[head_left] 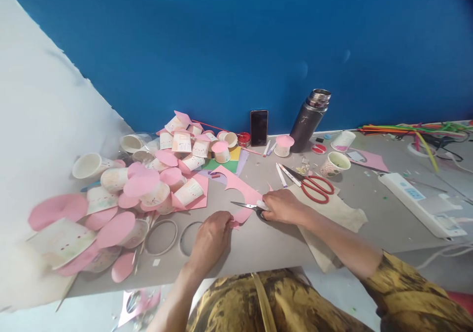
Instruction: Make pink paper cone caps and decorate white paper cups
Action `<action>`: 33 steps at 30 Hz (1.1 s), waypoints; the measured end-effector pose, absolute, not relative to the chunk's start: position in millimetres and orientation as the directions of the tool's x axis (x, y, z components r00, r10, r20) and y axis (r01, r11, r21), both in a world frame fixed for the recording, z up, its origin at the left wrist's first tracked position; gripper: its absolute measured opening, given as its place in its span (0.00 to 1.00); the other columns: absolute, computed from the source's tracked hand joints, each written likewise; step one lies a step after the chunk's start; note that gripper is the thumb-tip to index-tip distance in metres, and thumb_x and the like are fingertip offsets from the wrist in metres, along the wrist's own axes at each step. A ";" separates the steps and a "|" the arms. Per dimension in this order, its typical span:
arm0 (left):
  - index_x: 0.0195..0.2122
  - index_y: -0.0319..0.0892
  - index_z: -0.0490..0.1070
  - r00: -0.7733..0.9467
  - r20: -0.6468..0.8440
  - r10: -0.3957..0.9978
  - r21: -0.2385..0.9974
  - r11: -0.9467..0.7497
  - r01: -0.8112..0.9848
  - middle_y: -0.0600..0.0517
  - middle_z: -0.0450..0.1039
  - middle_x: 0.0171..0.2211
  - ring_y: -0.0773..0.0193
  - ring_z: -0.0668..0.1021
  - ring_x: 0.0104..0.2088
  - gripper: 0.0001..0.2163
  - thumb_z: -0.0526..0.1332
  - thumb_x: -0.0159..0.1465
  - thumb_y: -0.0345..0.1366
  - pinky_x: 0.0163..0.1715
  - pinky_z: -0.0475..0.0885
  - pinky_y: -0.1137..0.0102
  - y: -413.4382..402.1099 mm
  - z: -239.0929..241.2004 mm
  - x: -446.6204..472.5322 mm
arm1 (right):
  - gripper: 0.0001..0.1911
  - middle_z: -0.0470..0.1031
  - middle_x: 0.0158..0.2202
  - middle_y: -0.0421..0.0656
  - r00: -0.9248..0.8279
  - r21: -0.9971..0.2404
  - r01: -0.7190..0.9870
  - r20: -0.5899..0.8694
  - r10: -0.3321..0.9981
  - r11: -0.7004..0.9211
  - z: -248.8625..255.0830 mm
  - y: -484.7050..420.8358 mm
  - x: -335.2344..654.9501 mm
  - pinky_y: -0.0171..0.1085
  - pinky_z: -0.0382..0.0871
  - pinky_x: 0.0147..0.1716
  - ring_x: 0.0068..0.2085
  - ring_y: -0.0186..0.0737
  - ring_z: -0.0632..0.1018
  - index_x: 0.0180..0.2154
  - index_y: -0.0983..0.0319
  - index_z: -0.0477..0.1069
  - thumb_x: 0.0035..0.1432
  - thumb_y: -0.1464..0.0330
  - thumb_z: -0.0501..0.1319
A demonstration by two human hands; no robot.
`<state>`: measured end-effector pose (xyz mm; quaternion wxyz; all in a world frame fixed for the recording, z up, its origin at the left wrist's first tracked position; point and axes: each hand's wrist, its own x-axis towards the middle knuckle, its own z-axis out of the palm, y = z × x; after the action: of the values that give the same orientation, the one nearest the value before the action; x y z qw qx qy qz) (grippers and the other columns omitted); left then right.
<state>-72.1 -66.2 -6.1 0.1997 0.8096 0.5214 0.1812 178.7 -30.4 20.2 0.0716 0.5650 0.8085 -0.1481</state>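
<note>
My right hand (283,206) is closed on a pair of small scissors (247,205) whose blades point left, lying low over the grey table (258,243). My left hand (212,236) pinches a pink paper piece (241,216) just left of the scissors. A larger sheet of pink paper (240,184) with a curved cut edge lies right behind them.
A heap of paper cups with pink round lids (144,184) fills the left side. Two rings (162,236) lie near my left hand. Red-handled scissors (316,188), markers, a phone (259,127), a flask (309,119), a power strip (417,201) and pipe cleaners (414,129) sit behind and right.
</note>
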 end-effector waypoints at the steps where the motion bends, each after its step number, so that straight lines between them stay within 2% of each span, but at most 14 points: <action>1: 0.37 0.44 0.73 0.393 0.091 0.915 0.543 -0.376 0.751 0.45 0.80 0.38 0.54 0.81 0.39 0.11 0.51 0.70 0.31 0.38 0.73 0.63 -68.2 -4.4 -73.0 | 0.08 0.82 0.35 0.53 -0.348 -0.161 0.936 -0.283 0.894 0.313 24.9 -31.1 183.6 0.38 0.56 0.28 0.34 0.49 0.81 0.32 0.62 0.76 0.57 0.64 0.63; 4: 0.42 0.44 0.73 0.466 0.151 0.872 0.605 -0.454 0.654 0.42 0.79 0.49 0.54 0.81 0.50 0.11 0.51 0.70 0.31 0.47 0.76 0.60 -70.9 3.1 -64.4 | 0.12 0.80 0.32 0.47 -0.289 -0.199 0.949 -0.239 0.927 0.245 39.6 -33.1 207.9 0.37 0.53 0.27 0.31 0.43 0.77 0.31 0.60 0.74 0.59 0.58 0.62; 5: 0.43 0.43 0.73 0.512 0.180 0.840 0.602 -0.505 0.618 0.41 0.77 0.53 0.54 0.79 0.55 0.11 0.51 0.70 0.29 0.51 0.76 0.58 -69.5 5.7 -56.1 | 0.13 0.79 0.30 0.45 -0.239 -0.255 0.949 -0.191 0.952 0.187 43.7 -33.1 217.4 0.36 0.52 0.26 0.29 0.41 0.75 0.29 0.60 0.72 0.58 0.57 0.62; 8: 0.45 0.41 0.73 0.662 0.209 0.720 0.489 -0.663 0.567 0.39 0.66 0.66 0.47 0.62 0.71 0.12 0.51 0.68 0.25 0.62 0.68 0.47 -55.1 8.0 -16.2 | 0.15 0.72 0.24 0.40 -0.092 -0.363 0.930 -0.073 0.993 0.059 51.7 -31.4 241.8 0.36 0.51 0.26 0.25 0.36 0.69 0.24 0.59 0.67 0.57 0.57 0.62; 11: 0.46 0.38 0.73 0.767 0.072 0.637 0.350 -0.736 0.579 0.37 0.56 0.71 0.39 0.55 0.73 0.13 0.52 0.66 0.24 0.63 0.62 0.35 -29.7 -0.7 28.7 | 0.15 0.69 0.22 0.38 0.002 -0.406 0.914 -0.012 1.000 -0.007 54.2 -31.8 255.1 0.36 0.51 0.26 0.24 0.35 0.65 0.23 0.59 0.64 0.55 0.58 0.61; 14: 0.50 0.36 0.74 0.805 -0.003 0.594 0.312 -0.764 0.565 0.33 0.64 0.67 0.39 0.62 0.70 0.14 0.55 0.66 0.25 0.63 0.63 0.37 -11.4 -14.7 49.9 | 0.16 0.67 0.20 0.37 0.030 -0.431 0.902 -0.007 1.000 -0.030 50.9 -37.8 264.0 0.36 0.51 0.26 0.24 0.34 0.65 0.23 0.59 0.62 0.55 0.58 0.61; 17: 0.48 0.35 0.75 0.805 0.062 0.590 0.327 -0.774 0.541 0.33 0.71 0.61 0.46 0.71 0.65 0.13 0.53 0.68 0.25 0.64 0.67 0.49 -18.9 -26.5 36.6 | 0.15 0.66 0.21 0.37 0.032 -0.461 0.886 -0.034 0.999 -0.044 40.3 -46.6 276.3 0.35 0.53 0.26 0.24 0.35 0.66 0.23 0.59 0.62 0.55 0.58 0.61; 20: 0.43 0.37 0.76 0.789 0.186 0.586 0.365 -0.787 0.498 0.37 0.76 0.56 0.51 0.73 0.63 0.12 0.52 0.69 0.24 0.64 0.68 0.54 -50.5 -33.2 4.6 | 0.13 0.70 0.24 0.37 0.020 -0.531 0.845 -0.076 0.997 -0.057 25.6 -53.3 289.1 0.35 0.55 0.27 0.26 0.36 0.69 0.24 0.59 0.64 0.55 0.59 0.60; 23: 0.39 0.41 0.74 0.708 0.319 0.630 0.429 -0.762 0.485 0.40 0.78 0.52 0.52 0.76 0.58 0.12 0.51 0.70 0.26 0.56 0.75 0.55 -85.9 -36.7 -22.8 | 0.13 0.70 0.24 0.37 -0.014 -0.583 0.812 -0.087 0.996 -0.039 14.9 -55.8 292.8 0.35 0.55 0.26 0.27 0.36 0.69 0.23 0.59 0.63 0.54 0.60 0.61; 25: 0.39 0.42 0.73 0.663 0.351 0.661 0.477 -0.736 0.481 0.41 0.78 0.49 0.53 0.78 0.54 0.10 0.52 0.71 0.26 0.51 0.76 0.58 -102.2 -40.1 -33.6 | 0.14 0.68 0.23 0.37 -0.012 -0.584 0.811 -0.093 0.996 -0.045 13.3 -56.0 288.0 0.35 0.54 0.26 0.26 0.36 0.68 0.22 0.59 0.61 0.53 0.61 0.61; 30: 0.38 0.42 0.70 0.630 0.441 0.639 0.515 -0.756 0.405 0.47 0.75 0.34 0.61 0.75 0.35 0.07 0.54 0.71 0.26 0.35 0.73 0.66 -124.1 -52.8 -54.8 | 0.12 0.67 0.23 0.36 -0.072 -0.601 0.798 -0.171 0.983 -0.046 21.5 -56.0 261.9 0.35 0.52 0.26 0.26 0.35 0.68 0.25 0.59 0.63 0.55 0.61 0.60; 33: 0.39 0.42 0.71 0.607 0.452 0.654 0.506 -0.748 0.429 0.48 0.74 0.33 0.61 0.75 0.34 0.07 0.54 0.72 0.29 0.33 0.72 0.67 -152.1 -49.1 -80.5 | 0.13 0.64 0.23 0.35 -0.120 -0.583 0.812 -0.168 0.978 -0.001 24.2 -56.4 248.7 0.35 0.51 0.26 0.26 0.34 0.65 0.25 0.59 0.60 0.54 0.61 0.61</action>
<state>-80.5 -152.1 -49.1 0.1764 0.8788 0.3079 0.3190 248.7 -56.4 24.2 -0.1455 0.6473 0.6917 -0.2855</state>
